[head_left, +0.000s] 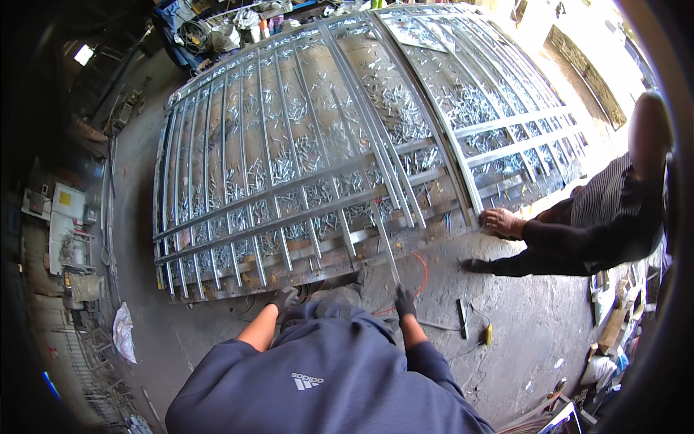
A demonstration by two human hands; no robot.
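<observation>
A large grey metal gate (238,217) of parallel bars lies flat on the concrete floor, with several short shiny metal pieces scattered beneath it. My right hand (405,302), in a dark glove, is shut on a thin metal bar (384,249) that runs up across the gate's lower rails. In the same kind of glove, my left hand (284,298) is curled at the gate's near edge; what it grips is hidden. A second gate section (499,108) lies beside the first. A co-worker's bare hand (502,221) rests on its lower corner.
A red cable (421,273) curls on the floor by my right hand. A dark tool (463,316) and a yellow-handled one (488,334) lie to the right. A white bag (123,331) lies at the left. Clutter lines the right wall, machines the left.
</observation>
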